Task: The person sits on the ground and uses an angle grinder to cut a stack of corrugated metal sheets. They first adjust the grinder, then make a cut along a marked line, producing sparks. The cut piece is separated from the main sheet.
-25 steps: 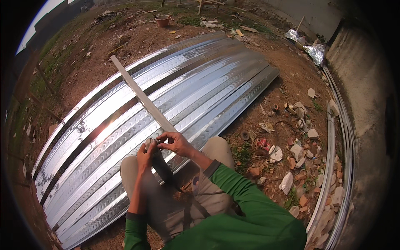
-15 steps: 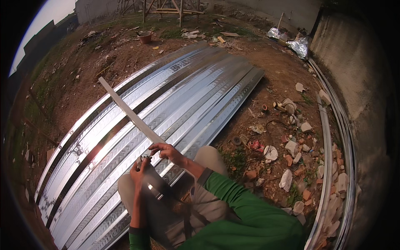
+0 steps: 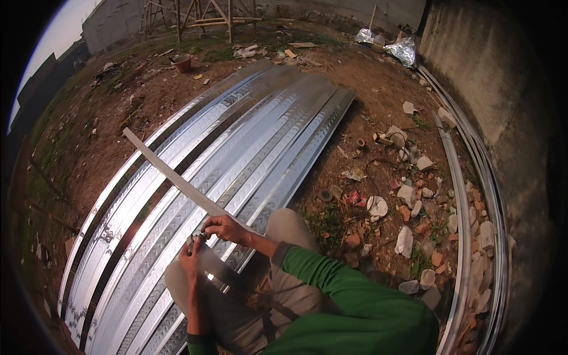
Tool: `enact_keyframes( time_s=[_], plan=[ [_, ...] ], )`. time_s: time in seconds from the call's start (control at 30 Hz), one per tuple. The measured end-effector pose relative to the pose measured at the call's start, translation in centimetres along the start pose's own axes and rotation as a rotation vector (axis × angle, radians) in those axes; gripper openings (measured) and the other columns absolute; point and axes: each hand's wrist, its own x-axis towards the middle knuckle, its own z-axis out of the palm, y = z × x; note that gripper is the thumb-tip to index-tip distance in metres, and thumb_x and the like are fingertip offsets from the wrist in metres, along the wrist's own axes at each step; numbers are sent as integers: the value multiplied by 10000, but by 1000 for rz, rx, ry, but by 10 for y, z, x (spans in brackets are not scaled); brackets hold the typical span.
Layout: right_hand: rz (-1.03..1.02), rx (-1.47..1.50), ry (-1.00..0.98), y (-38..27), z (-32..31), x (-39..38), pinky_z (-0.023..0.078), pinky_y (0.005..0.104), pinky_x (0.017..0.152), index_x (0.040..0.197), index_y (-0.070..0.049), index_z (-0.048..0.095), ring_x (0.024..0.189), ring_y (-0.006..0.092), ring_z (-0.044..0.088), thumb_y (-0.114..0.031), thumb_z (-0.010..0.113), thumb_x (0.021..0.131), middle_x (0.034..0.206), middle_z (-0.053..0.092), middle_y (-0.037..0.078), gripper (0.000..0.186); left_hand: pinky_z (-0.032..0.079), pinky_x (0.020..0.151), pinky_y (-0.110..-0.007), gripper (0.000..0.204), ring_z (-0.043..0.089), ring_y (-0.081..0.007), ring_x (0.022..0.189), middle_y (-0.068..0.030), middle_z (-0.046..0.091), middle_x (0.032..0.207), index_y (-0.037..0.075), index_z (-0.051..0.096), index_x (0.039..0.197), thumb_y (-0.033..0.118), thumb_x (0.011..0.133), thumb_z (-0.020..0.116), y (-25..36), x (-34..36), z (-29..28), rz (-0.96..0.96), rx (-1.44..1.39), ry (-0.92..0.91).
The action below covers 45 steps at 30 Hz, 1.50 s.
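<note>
My left hand (image 3: 190,261) is closed round a small dark metal piece (image 3: 200,237), held upright above my knees. The fingers of my right hand (image 3: 225,229) are pinched together at the top of the same piece. What kind of thing it is I cannot tell, as my fingers cover most of it. Just below, a dark, blurred shape (image 3: 220,267) slants down between my legs. Past my right hand, a long, pale, straight bar (image 3: 177,180) lies slantwise across ribbed, shiny metal sheets (image 3: 236,160).
To the right lie broken bricks and white stone lumps (image 3: 404,242). Long metal profiles (image 3: 454,225) run beside a concrete wall (image 3: 482,77). Farther off are a reddish bucket (image 3: 181,63), wooden trestles (image 3: 229,21) and crumpled silver foil (image 3: 402,52).
My view has shifted slightly, so the far ground sits more to the left. The right fingers, raised and spread before, are now closed at the small piece in my left hand.
</note>
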Motion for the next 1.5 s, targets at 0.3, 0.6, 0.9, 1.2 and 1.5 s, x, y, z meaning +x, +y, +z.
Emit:
enact_keyframes(
  time_s=[0.3,0.6,0.9,1.2,1.5],
  plan=[
    [-164,-195,-6,13,10,8,568,340,824,1058,18,763,907,181,727,-174,711,960,957,777,114,221,425,544,-252,343,577,-76,642,-13,677,788,3,752,1045,335,973,790,11,-7,4,27,97,54],
    [-163,-438,26,-8,12,-4,572,312,872,1042,7,757,952,147,720,-136,759,949,982,781,88,171,440,572,-268,360,587,-92,672,-21,679,809,-9,736,1010,346,973,786,15,-10,8,31,92,44],
    [-172,-420,40,-6,14,-4,560,316,831,1029,5,753,897,142,702,-115,754,944,950,772,82,147,435,579,-292,365,565,-97,682,-29,659,786,-21,714,964,339,982,768,25,-16,10,77,212,47],
    [-198,-438,26,-7,14,-6,554,324,856,1033,2,750,931,153,708,-109,751,927,963,771,92,154,445,595,-307,411,571,-115,715,-56,659,804,-38,689,931,364,992,748,16,-13,10,95,273,86],
    [-260,-529,52,-6,13,-6,559,356,814,1050,16,754,892,191,712,-183,758,913,945,768,122,243,440,581,-327,413,559,-124,698,-49,629,779,-35,652,901,356,985,757,19,-14,6,70,230,25]
  ],
)
